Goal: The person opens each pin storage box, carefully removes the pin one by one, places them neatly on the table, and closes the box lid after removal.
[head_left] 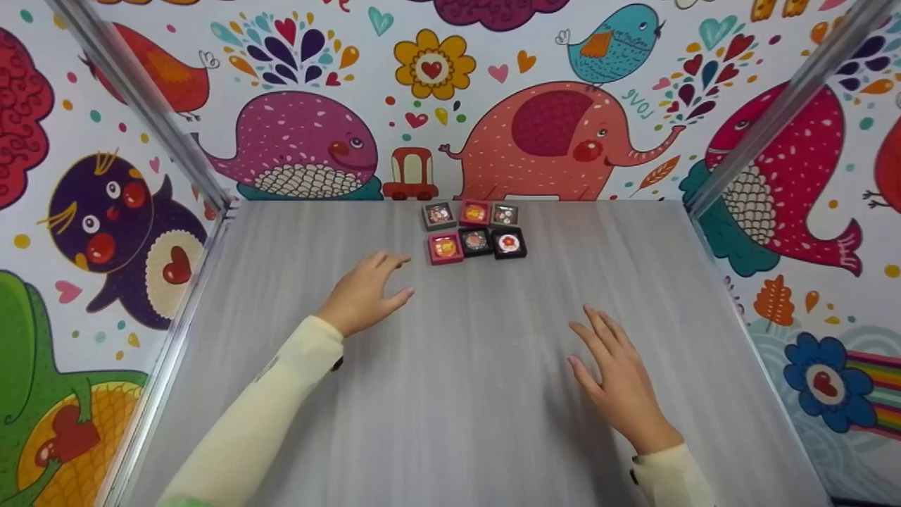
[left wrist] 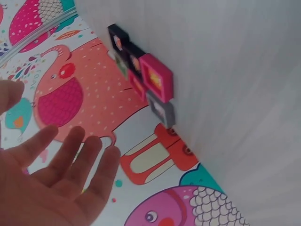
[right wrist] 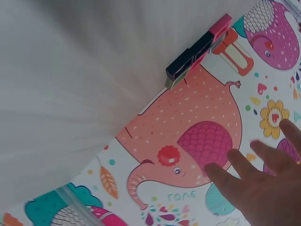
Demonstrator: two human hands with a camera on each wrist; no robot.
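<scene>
Several small square boxes stand close together at the back of the table, in two rows of three, each with a round picture on top. The back row has a grey box (head_left: 440, 215), a pink box (head_left: 475, 213) and a grey-green box (head_left: 505, 215). In front are another pink box (head_left: 445, 248), a black box (head_left: 476, 241) and a second black box (head_left: 509, 243). My left hand (head_left: 362, 292) is left of the front pink box, apart from it, fingers loosely bent. Farther off, front right, my right hand (head_left: 616, 387) holds nothing, its fingers extended.
The grey wood-grain table (head_left: 486, 394) meets a back wall (head_left: 415, 155) printed with cartoon animals, close behind the boxes. Metal rails (head_left: 158, 394) edge the left side, and a slanted post (head_left: 767, 127) rises at the back right corner.
</scene>
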